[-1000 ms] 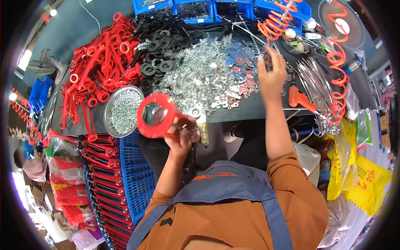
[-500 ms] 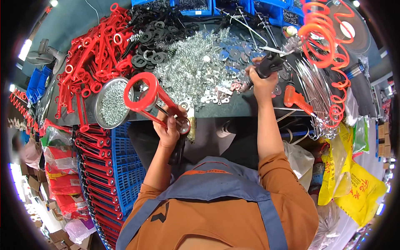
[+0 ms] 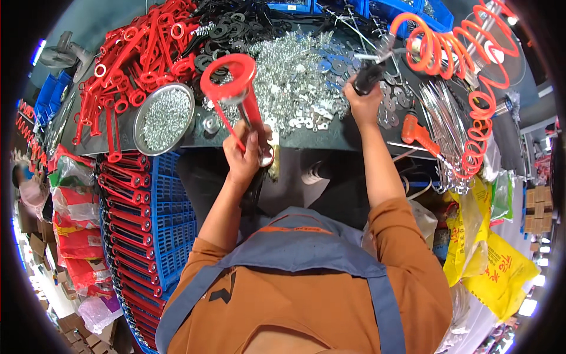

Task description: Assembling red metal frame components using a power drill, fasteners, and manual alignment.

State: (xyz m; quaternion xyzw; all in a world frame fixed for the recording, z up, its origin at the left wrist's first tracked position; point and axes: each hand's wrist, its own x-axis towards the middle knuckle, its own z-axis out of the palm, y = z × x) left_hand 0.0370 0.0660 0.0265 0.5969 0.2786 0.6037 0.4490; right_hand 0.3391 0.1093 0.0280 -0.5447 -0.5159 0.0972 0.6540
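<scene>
My left hand (image 3: 240, 158) is closed around the lower end of a red frame part (image 3: 254, 112), which has a wide ring at its top. The ring tilts up and leans left over the table edge. My right hand (image 3: 362, 107) grips a black air tool (image 3: 369, 78) above the right side of the small metal parts. An orange coiled hose (image 3: 427, 56) runs up near the tool's far end. A heap of loose silver screws (image 3: 283, 76) lies between my hands, and flat metal plates (image 3: 312, 121) are spread at its near side.
Red frame parts (image 3: 141, 53) are piled far left, beside black ring parts (image 3: 233, 28). A steel bowl (image 3: 138, 137) holds small screws. An orange pistol-grip tool (image 3: 420, 133) and thin metal rods (image 3: 445, 118) lie right. A blue crate (image 3: 177, 236) with red parts stands below left.
The red frame part has swung more upright, its ring now higher and further right. My right hand has shifted slightly left with the air tool. The whole view has shifted a little.
</scene>
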